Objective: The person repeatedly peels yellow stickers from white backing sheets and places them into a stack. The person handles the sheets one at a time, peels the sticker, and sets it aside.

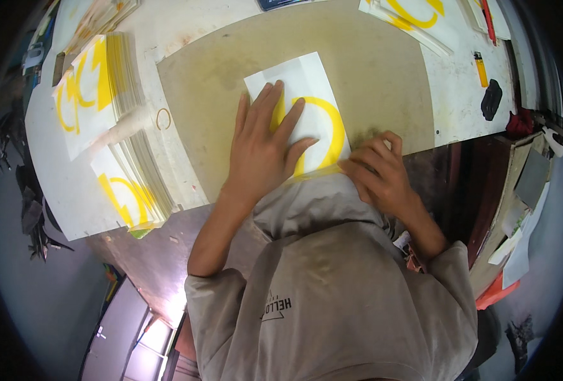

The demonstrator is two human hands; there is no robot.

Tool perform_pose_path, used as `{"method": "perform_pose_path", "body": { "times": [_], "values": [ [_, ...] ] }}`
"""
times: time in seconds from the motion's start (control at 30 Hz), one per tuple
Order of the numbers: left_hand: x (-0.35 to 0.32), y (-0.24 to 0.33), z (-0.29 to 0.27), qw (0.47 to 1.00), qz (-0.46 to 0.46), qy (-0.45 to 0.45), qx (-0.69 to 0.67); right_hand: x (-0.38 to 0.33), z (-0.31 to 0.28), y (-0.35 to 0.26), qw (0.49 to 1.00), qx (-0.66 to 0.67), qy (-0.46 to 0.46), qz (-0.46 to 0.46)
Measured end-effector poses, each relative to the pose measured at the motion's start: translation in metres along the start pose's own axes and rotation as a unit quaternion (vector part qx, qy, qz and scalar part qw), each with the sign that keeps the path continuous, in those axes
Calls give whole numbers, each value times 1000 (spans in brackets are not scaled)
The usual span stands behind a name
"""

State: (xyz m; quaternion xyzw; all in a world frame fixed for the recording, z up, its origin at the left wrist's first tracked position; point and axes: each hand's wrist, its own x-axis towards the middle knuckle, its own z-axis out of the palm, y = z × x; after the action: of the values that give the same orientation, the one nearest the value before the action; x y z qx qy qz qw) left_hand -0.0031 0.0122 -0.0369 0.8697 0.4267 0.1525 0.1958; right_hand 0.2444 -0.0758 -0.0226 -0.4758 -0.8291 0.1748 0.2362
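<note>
- Head view, centre of the frame: you are pressing your left hand (262, 143) flat, fingers spread and fully open, on a white sheet with a yellow ring shape (307, 108); it is gripping nothing.
- The sheet is lying on the brown board (370, 70), its lower edge at the table edge nearest your body.
- Right of centre: your right hand (380, 174) is curling loosely, fingertips bearing down at the sheet's lower right corner. Whether it is pinching an edge or layer, I cannot tell.
- Progress, as a judgement: this sheet is being worked now and is not yet stacked away.
- Left of the frame: stacks of similar yellow-printed sheets (113, 136) are lying on the white table (459, 95).
- Upper right: an orange lighter (481, 68) is lying beside a black object (490, 99).
</note>
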Motion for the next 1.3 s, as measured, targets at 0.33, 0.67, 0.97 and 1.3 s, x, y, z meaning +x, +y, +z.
{"method": "perform_pose_path", "body": {
  "times": [0.33,0.67,0.97,1.3],
  "values": [
    [-4,-12,-29,990,-7,-135,30,9,5,18,990,-6,99,103],
    [-2,-18,-30,988,-53,-119,83,-2,49,-52,978,27,119,170],
    [-6,-2,-19,998,-16,53,6,-6,2,29,929,-143,180,289],
    [-34,2,-34,750,-311,199,-549,1,-23,80,917,-175,205,293]
  ]
}}
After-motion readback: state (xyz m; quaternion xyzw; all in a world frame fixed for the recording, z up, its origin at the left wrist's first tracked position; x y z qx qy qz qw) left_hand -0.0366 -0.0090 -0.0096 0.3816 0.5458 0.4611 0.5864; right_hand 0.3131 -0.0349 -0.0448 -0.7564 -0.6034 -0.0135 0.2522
